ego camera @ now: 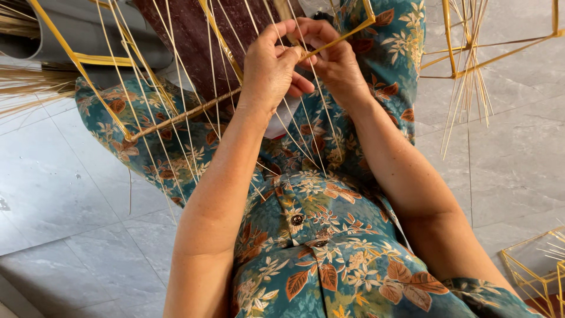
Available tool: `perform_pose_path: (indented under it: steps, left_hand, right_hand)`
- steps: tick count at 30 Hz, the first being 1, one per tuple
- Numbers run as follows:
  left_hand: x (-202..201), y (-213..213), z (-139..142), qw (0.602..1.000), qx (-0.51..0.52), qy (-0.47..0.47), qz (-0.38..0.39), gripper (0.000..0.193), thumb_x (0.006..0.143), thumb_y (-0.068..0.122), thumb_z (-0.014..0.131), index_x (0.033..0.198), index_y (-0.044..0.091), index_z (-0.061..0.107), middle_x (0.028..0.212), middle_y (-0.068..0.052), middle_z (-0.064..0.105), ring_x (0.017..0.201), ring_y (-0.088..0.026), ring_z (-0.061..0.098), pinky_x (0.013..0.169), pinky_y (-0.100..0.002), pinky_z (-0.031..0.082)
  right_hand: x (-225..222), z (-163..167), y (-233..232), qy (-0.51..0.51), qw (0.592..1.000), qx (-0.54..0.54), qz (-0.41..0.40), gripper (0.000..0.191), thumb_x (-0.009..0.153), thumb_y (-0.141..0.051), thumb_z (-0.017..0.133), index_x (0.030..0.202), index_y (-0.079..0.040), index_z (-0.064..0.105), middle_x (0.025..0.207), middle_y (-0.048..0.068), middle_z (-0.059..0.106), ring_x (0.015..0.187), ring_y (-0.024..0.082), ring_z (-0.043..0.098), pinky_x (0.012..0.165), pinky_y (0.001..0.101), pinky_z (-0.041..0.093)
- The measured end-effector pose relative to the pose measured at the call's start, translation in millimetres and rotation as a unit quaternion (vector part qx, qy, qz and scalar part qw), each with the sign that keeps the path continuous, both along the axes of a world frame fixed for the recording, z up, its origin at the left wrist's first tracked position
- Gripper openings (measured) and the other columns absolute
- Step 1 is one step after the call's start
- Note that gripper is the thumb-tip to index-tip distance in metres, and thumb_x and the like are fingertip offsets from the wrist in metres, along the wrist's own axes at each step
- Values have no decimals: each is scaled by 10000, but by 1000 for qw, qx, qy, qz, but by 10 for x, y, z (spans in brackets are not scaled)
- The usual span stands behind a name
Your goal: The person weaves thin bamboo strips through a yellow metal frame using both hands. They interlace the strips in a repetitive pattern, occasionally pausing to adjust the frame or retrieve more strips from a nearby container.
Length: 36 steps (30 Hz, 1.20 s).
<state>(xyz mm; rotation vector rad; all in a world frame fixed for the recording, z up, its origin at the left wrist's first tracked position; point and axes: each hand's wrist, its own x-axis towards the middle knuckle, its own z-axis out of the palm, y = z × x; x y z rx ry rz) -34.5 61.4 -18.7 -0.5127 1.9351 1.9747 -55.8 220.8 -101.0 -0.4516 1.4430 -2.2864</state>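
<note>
**Both hands pinched at one bar of the gold wire frame**

Your left hand (269, 69) and right hand (329, 56) meet at the top centre of the view, touching each other over your lap. The left thumb and forefinger are closed on a gold bar of the wire frame (126, 126), at the spot where pale straw strands (176, 100) cross it; the right-hand fingers are curled shut around the same bar and strands from the other side. Exactly which strand each fingertip pins is hard to make out, since the knuckles cover the contact point.

The frame is an open cage, with nothing resting inside it; the strands run through it, fanning down across your floral dress (318, 235). A second gold frame (471, 53) hangs at upper right, well apart from your hands, with a bundle of strands dangling through it. A third frame (529, 268) sits on the floor at lower right, cut off by the picture edge.

Grey floor tiles (65, 194) lie bare on both sides of your knees. A sheaf of straw (26, 88) enters from the left edge, only partly in view. The frame's upper part runs out of the top of the picture.
</note>
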Motion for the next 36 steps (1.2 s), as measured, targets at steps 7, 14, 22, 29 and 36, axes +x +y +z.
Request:
perform_pose_path:
  steps: [7,14,22,29,36]
  left_hand:
    - [-32,-32,-99,1000,27,3,-12,287,1015,62,531,1272,-14,632,952,-138,797,499,-157,732,356,-216,546]
    - [-31,-13,-98,1000,13,-6,-7,192,1046,146,527,1124,11,638,893,-127,789,468,-156,724,328,-212,532]
    - [4,42,-6,1000,-5,1,-25,175,1075,188,479,1108,65,599,865,-100,772,484,-173,746,325,-234,509]
    - [46,-37,32,995,56,59,-49,149,996,40,557,1139,82,546,1033,-61,727,608,-171,801,419,-232,620]
    - [69,118,131,994,-85,61,-10,112,982,146,678,1018,73,601,891,-46,742,475,-112,732,373,-243,547]
  right_hand:
    - [-29,-269,-31,-2,997,73,-35,287,996,-107,774,1219,-67,598,1150,-14,665,1088,75,600,969,241,507]
    - [63,-120,184,108,935,328,-84,165,1028,-78,744,1162,-22,665,1077,26,696,978,89,630,876,246,525]
    - [-25,687,622,211,817,537,-3,224,1001,-188,799,965,20,724,843,116,680,708,175,623,626,327,472]
    - [-207,1220,836,54,886,442,129,292,1077,-249,644,937,-8,731,700,20,670,589,95,564,517,265,421]
    - [-400,1355,661,-125,979,102,129,326,1121,-243,571,1169,36,733,758,93,660,575,126,582,543,227,453]
